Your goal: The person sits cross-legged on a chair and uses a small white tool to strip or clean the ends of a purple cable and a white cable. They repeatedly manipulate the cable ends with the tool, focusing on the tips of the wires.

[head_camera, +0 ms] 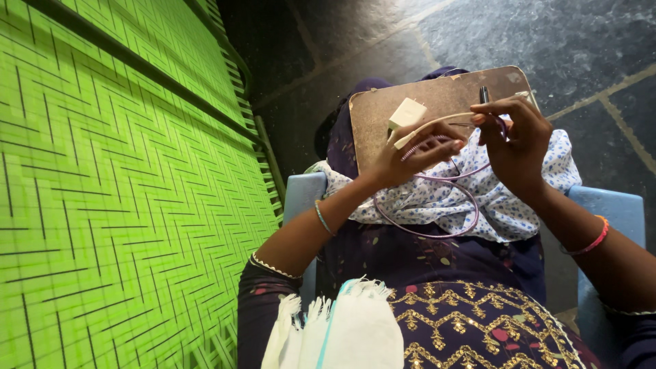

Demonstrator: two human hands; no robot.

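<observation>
My left hand grips a white charger plug and the cream end of its cable over a brown board resting on my lap. My right hand pinches the cable near its upper end, fingers curled around it beside a small dark clip on the board. A thin lilac cable loops down from both hands across a white cloth with blue dots that lies under the board.
A bright green woven cot fills the left half of the view, close to my left elbow. I sit on a blue plastic chair. A dark stone floor lies beyond. A white fringed scarf hangs in front.
</observation>
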